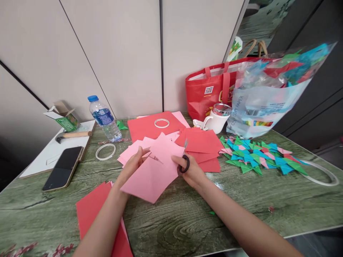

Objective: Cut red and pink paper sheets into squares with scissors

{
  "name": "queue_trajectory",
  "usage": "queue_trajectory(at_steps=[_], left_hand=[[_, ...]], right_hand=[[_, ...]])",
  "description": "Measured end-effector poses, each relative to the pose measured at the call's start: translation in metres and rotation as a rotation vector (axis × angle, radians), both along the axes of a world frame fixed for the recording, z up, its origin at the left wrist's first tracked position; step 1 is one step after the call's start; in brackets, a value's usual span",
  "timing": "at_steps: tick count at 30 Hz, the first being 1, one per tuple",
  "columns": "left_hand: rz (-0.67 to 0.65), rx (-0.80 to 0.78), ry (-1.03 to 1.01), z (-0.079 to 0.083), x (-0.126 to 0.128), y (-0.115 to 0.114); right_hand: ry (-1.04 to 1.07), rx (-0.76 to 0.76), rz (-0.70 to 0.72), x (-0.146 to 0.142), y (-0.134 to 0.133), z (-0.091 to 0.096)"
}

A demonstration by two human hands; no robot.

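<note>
My left hand (133,165) pinches the left edge of a pink paper sheet (151,176) held just above the table. My right hand (189,170) grips black-handled scissors (184,160), thumb through the loop, with the blades reaching up into the paper's right side. Under the sheet lie several more pink squares (139,147), with red sheets (199,142) behind and to the right of them.
A phone (63,167), tape rings (105,151) (162,123), water bottle (104,118), hammer (73,135) and small box (63,116) lie left. A white mug (215,119), red bag (211,91), plastic bag (268,96) and folded paper pieces (257,155) sit right. Red sheets (93,210) lie near the front.
</note>
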State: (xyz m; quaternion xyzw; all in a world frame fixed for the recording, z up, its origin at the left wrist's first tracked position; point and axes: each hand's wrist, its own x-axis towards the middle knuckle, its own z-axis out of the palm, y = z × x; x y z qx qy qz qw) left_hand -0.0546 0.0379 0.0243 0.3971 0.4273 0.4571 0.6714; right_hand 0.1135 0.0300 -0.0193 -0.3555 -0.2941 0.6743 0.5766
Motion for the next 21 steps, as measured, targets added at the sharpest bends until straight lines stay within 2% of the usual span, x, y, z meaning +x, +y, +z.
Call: queue_trajectory(at_steps=[2, 4, 6, 10, 13, 15, 18, 21], left_hand=[[-0.119, 0.016, 0.092, -0.007, 0.001, 0.001], [-0.185, 0.159, 0.215, -0.014, 0.005, -0.001], [-0.130, 0.321, 0.305, -0.019, 0.011, -0.005], [-0.132, 0.427, 0.374, -0.021, 0.023, -0.014], [-0.086, 0.341, 0.348, -0.025, 0.026, -0.016], [0.047, 0.249, 0.314, -0.029, 0.027, -0.014], [0.230, 0.241, 0.202, -0.032, 0.028, -0.008], [0.215, 0.164, -0.037, -0.028, 0.029, -0.003]], right_hand=[[0.093, -0.066, -0.046, 0.001, 0.003, -0.001], [0.170, -0.135, -0.110, 0.003, 0.006, -0.004], [0.225, -0.198, -0.199, 0.005, 0.010, -0.008], [0.254, -0.221, -0.338, 0.006, 0.012, -0.014], [0.223, -0.147, -0.349, 0.001, 0.008, -0.012], [0.185, -0.080, -0.347, -0.003, 0.004, -0.009], [0.086, 0.005, -0.381, -0.008, 0.000, -0.007], [-0.058, 0.057, -0.371, -0.010, -0.001, -0.008]])
